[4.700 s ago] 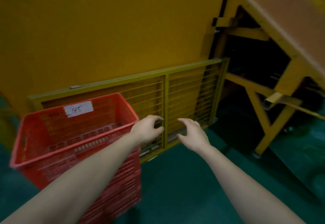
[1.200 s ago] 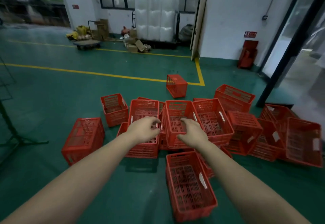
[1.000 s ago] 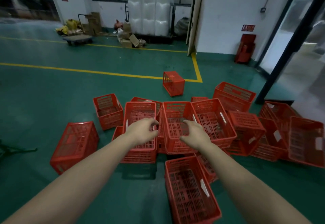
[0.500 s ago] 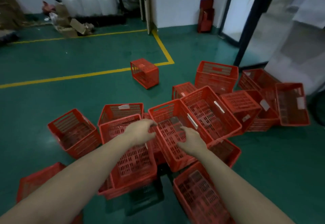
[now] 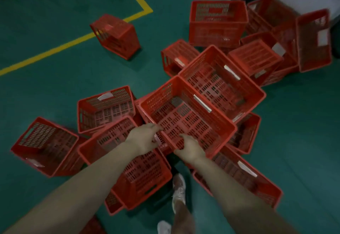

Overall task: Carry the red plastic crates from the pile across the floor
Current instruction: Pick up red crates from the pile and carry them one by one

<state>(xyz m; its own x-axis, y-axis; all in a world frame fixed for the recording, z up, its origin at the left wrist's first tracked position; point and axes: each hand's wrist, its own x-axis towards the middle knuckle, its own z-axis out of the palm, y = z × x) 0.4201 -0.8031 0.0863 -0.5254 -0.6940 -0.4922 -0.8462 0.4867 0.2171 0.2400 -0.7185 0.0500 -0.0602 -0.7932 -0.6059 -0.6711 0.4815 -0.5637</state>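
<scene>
The green floor lies all round the top crate, and the pile of red crates spreads under it and out to its far right, many tipped on their sides. The top crate sits mouth up and empty, propped on the crates beneath, with a neighbour crate pressed against its far-right wall.

Both hands are at its near rim. The right hand grips the rim with fingers curled over the edge. The left hand is at the near-left corner with curled fingers, but blur hides whether they have closed on it.

A lift from here would likely tip the far end down, so sliding the hands apart to opposite walls should balance it. Raising it straight up should clear the neighbour. A shoe stands in a gap just near of the top crate, so stepping back needs care.
</scene>
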